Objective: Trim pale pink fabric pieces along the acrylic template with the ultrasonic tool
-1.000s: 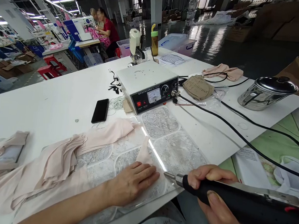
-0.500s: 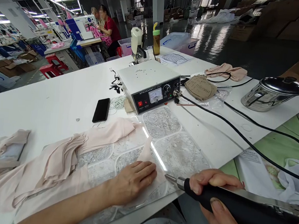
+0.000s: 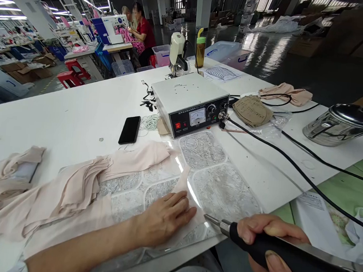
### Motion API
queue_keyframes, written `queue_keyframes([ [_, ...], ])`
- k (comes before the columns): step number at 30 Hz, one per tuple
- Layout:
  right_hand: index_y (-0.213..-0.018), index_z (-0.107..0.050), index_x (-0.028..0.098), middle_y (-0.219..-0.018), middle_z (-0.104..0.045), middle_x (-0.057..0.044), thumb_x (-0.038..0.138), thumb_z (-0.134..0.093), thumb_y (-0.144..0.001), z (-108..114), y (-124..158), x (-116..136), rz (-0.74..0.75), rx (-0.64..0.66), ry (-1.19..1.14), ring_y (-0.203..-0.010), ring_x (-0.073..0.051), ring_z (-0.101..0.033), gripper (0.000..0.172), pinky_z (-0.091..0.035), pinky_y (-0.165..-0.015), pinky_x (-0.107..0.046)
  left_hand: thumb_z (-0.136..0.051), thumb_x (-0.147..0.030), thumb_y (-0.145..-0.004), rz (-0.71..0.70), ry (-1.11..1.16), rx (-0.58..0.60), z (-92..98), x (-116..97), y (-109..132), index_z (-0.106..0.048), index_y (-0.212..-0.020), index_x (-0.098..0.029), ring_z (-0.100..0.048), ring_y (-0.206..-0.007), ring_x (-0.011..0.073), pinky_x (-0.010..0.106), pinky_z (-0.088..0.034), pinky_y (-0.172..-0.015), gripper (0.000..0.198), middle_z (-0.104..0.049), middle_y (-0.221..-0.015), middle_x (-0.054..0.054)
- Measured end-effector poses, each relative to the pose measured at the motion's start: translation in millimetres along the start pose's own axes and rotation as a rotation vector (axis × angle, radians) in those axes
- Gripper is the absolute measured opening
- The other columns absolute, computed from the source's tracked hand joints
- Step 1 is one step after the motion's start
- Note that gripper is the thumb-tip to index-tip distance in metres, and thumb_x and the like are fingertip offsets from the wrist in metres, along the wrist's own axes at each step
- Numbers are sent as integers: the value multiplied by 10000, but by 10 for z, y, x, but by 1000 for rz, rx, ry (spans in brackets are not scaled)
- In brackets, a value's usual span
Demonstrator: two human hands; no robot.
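Note:
My left hand [image 3: 164, 217] lies flat, fingers stretched out, on a pale pink fabric piece [image 3: 182, 186] that rests on a scratched clear cutting plate [image 3: 224, 191]. My right hand [image 3: 270, 247] is wrapped round the black handle of a cutting tool [image 3: 285, 255]. Its metal tip [image 3: 211, 219] sits just right of my left fingertips, at the fabric's edge. A black cable [image 3: 292, 165] runs from the tool's control box [image 3: 190, 103] toward my right side. A stack of pink fabric pieces [image 3: 80, 182] lies left of my hand.
On the white table [image 3: 60, 118] are a black phone [image 3: 129, 129], white elastic rings [image 3: 149, 122], a tan pad [image 3: 252, 110], a steel pot [image 3: 342, 123], a bottle [image 3: 200, 51] and a small machine [image 3: 177, 54]. Far behind, two people sit at a sewing machine [image 3: 113, 26].
The view has shifted a little, so everything sits further right. My left hand stays flat on the fabric and the tool tip stays close to its fingertips.

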State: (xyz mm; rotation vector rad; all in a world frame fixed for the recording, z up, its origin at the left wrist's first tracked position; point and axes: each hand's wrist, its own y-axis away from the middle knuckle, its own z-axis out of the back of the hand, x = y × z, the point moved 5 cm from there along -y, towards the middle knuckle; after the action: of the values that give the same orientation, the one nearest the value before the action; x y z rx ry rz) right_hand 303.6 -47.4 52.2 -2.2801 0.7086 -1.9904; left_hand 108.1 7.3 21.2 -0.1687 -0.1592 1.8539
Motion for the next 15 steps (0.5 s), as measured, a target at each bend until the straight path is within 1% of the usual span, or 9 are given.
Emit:
queue_keyframes([
  [4, -875, -552, 254, -739, -537, -40, 306, -597, -844, -6, 31, 11, 19, -79, -44, -621, -182, -571, 76, -533, -542, -364, -309, -98, -995, 1, 4, -13, 2, 7, 4, -498, -1214, -70, -562, -1129, 285, 382, -528, -859, 291, -585, -969, 132],
  [7, -867, -553, 251, -734, -534, -32, 316, -609, -845, -27, 30, 6, 19, -55, -57, -627, -173, -575, 89, -542, -569, -358, -295, -87, -993, -11, 3, -9, 11, 9, -5, -488, -1226, -70, -549, -1150, 277, 385, -520, -878, 303, -581, -971, 135],
  [10, -871, -544, 252, -739, -543, -28, 309, -607, -853, -32, 14, -4, 10, -23, -50, -633, -173, -583, 87, -550, -573, -360, -302, -77, -985, -17, 24, 16, 7, 18, -14, -492, -1228, -75, -540, -1155, 292, 393, -519, -875, 309, -569, -953, 127],
  [15, -873, -524, 248, -749, -527, -28, 301, -578, -867, -17, 29, -26, 26, -50, -25, -638, -173, -571, 76, -524, -557, -358, -356, -67, -950, -14, 61, 59, -8, 26, -30, -451, -1301, -99, -525, -1152, 311, 413, -520, -875, 365, -541, -966, 114],
])
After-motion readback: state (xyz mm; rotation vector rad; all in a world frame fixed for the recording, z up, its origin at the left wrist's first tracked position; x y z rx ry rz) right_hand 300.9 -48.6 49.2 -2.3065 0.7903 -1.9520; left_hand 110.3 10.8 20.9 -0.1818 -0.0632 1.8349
